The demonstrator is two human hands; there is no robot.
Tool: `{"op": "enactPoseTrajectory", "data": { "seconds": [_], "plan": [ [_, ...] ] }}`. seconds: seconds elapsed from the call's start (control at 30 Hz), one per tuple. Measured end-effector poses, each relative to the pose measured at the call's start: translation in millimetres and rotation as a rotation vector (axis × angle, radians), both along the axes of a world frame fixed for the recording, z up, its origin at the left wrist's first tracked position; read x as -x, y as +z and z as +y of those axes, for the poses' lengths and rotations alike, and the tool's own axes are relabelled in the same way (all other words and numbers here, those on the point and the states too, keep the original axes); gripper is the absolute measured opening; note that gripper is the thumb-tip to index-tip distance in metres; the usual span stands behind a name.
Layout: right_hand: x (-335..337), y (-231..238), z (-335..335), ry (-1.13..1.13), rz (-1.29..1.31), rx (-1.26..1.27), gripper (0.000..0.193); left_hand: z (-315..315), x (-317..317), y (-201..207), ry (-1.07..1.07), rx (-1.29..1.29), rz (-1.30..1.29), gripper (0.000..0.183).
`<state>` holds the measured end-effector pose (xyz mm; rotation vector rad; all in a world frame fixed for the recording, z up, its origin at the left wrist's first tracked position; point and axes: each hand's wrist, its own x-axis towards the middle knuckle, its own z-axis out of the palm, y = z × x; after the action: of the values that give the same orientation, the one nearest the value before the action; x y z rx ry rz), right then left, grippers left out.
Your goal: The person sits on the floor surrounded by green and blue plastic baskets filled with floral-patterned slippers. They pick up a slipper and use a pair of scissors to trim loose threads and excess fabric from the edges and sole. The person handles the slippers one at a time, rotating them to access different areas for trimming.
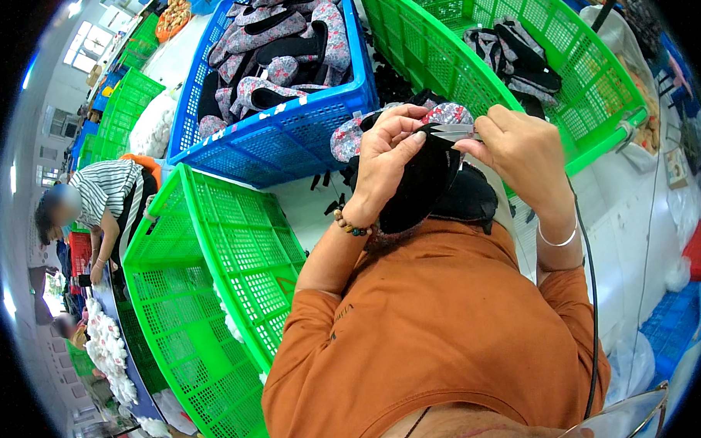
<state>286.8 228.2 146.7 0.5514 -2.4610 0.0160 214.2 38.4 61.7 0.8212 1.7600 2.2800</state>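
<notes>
One black fabric piece (423, 187), seemingly mid-trim, is hanging this side of the blue crate (286, 144), left hand (383, 152) pinching it, right hand (522, 147) gripping metal snips (452, 131), while floral pieces (270, 30) are filling that crate, fewer occupying the green crate (429, 50) to its right.

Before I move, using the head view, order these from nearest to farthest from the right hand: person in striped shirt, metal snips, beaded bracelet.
1. Metal snips: in the right hand, blades pointing left.
2. Beaded bracelet: to the left, on the other wrist.
3. Person in striped shirt: far left, in the background.
</notes>
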Motion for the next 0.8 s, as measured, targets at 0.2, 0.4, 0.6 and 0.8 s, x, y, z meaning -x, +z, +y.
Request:
{"op": "enactPoseTrajectory", "data": {
  "seconds": [0.2, 0.4, 0.6, 0.8],
  "plan": [
    [2.2, -7.5, -2.3, 0.005, -0.034, 0.012, 0.028, 2.6, -2.2, 0.5, 0.022, 0.006, 0.01, 0.01],
    [-1.1, -10.6, -9.9, -0.056, -0.041, 0.034, 0.029, 3.6, -1.7, -0.6, 0.029, -0.008, 0.029, 0.011],
    [-3.2, -13.8, -16.7, -0.132, -0.097, 0.069, 0.032, 6.1, -2.6, -3.0, 0.042, -0.041, 0.007, 0.011],
    [-3.9, -17.1, -18.3, -0.238, -0.104, 0.117, 0.033, 5.5, -4.1, -2.0, 0.051, -0.018, -0.009, 0.011]
  ]
}}
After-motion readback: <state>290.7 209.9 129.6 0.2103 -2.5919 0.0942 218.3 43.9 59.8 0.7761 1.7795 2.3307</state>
